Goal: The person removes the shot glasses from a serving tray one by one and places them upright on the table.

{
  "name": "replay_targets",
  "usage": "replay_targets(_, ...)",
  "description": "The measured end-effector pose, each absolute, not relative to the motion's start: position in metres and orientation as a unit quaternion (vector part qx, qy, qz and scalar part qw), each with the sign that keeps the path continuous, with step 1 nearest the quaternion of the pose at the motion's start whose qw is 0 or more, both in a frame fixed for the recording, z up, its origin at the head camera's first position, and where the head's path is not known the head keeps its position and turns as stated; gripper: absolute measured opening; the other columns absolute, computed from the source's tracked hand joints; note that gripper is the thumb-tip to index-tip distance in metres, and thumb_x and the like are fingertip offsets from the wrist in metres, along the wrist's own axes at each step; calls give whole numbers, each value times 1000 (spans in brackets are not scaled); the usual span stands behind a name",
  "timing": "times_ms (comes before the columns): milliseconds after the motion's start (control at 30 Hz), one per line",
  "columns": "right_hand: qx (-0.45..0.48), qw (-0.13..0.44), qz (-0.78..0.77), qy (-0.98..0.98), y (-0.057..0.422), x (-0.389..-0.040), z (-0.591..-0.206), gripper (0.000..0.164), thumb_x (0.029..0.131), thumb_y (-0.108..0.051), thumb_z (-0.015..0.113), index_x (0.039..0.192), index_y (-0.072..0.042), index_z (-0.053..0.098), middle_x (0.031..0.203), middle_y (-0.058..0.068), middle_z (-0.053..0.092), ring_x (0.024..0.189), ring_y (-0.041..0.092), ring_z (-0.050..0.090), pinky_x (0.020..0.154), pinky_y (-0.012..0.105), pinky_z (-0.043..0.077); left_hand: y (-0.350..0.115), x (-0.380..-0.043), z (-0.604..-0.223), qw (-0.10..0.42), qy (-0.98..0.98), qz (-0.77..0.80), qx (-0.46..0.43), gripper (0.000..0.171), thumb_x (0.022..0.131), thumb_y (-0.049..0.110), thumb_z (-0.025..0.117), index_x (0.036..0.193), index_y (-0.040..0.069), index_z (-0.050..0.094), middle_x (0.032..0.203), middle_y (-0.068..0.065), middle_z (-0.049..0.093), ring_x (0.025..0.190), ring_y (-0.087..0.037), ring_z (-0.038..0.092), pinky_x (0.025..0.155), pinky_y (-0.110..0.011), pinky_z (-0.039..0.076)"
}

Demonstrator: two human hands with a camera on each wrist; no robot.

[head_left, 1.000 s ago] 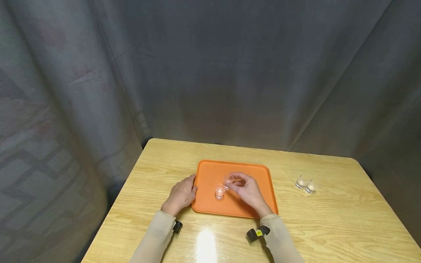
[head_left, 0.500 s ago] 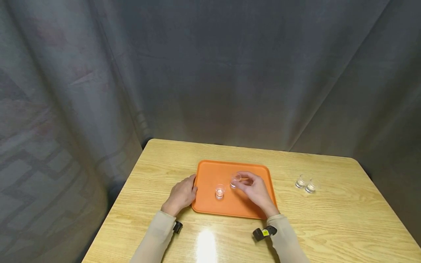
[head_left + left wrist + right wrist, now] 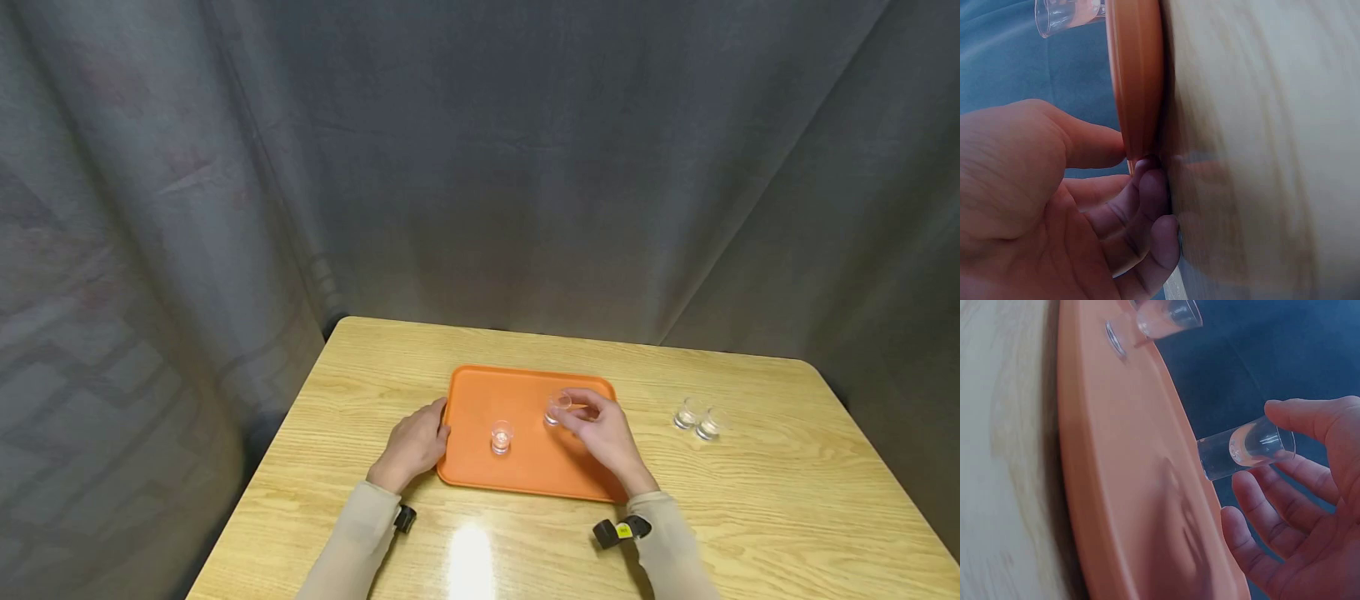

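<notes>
My right hand (image 3: 603,433) pinches a clear shot glass (image 3: 1247,450) near its rim, between thumb and fingers. The glass is upright over the right half of an orange tray (image 3: 525,471), with its base clear of the tray floor in the right wrist view. A second shot glass (image 3: 501,438) stands on the tray, left of the held one. At the tray's left edge my left hand (image 3: 412,442) grips the rim. In the left wrist view, its thumb (image 3: 1100,147) presses the rim while the fingertips (image 3: 1154,187) tuck in at the underside.
Two more shot glasses (image 3: 685,415) stand close together on the wooden table (image 3: 750,517), right of the tray. Grey curtains (image 3: 480,167) hang behind the table and along its sides.
My right hand has carried its shot glass to the right across the tray, away from the standing glass. The left hand and the tray have stayed put.
</notes>
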State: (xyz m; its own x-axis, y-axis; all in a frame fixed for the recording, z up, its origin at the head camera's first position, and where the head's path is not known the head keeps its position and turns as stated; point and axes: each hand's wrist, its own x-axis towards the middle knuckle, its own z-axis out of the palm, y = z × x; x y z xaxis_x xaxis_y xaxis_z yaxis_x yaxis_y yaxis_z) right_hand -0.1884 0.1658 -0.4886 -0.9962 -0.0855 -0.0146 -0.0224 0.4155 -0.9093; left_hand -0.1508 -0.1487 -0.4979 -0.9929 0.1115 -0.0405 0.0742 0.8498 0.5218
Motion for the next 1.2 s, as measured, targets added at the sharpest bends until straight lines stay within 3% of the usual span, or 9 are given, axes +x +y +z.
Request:
replay_targets(500, 2, 38, -563, 825, 194, -180, -486, 57, 93, -29, 85, 140, -3, 67, 134, 19, 70, 93, -3, 70, 78, 24, 61, -149, -149, -497, 37, 960, 274, 49, 50, 108, 15, 60, 155, 1, 52, 135, -21, 70, 121, -41, 69, 101, -57, 56)
replay_targets(800, 7, 28, -562, 827, 215, -180, -484, 59, 95, -31, 84, 143, -2, 64, 133, 19, 69, 91, -3, 70, 78, 28, 64, -151, -148, -498, 38, 959, 278, 46, 51, 109, 16, 59, 156, -1, 50, 138, -22, 68, 123, -42, 68, 103, -57, 56)
replay_targets(967, 10, 16, -543, 839, 232, -177, -483, 59, 96, -34, 82, 144, -3, 64, 135, 20, 69, 93, -6, 68, 80, 22, 61, -150, -150, -500, 34, 959, 277, 49, 50, 108, 16, 60, 154, 0, 52, 136, -22, 69, 121, -42, 69, 101, -57, 56)
replay_targets(1100, 17, 10, -529, 849, 246, -174, -483, 61, 97, -37, 81, 145, -4, 63, 130, 10, 73, 95, -10, 67, 79, 17, 59, -149, -151, -500, 36, 959, 277, 48, 50, 108, 16, 60, 154, 0, 52, 136, -22, 69, 122, -42, 69, 102, -57, 56)
replay_targets(1200, 18, 3, -530, 848, 257, -173, -485, 59, 98, -35, 81, 145, -3, 63, 119, -8, 75, 93, -10, 67, 78, 19, 60, -150, -151, -499, 37, 959, 276, 47, 50, 108, 16, 60, 154, 0, 52, 137, -22, 69, 122, -42, 69, 102, -57, 56)
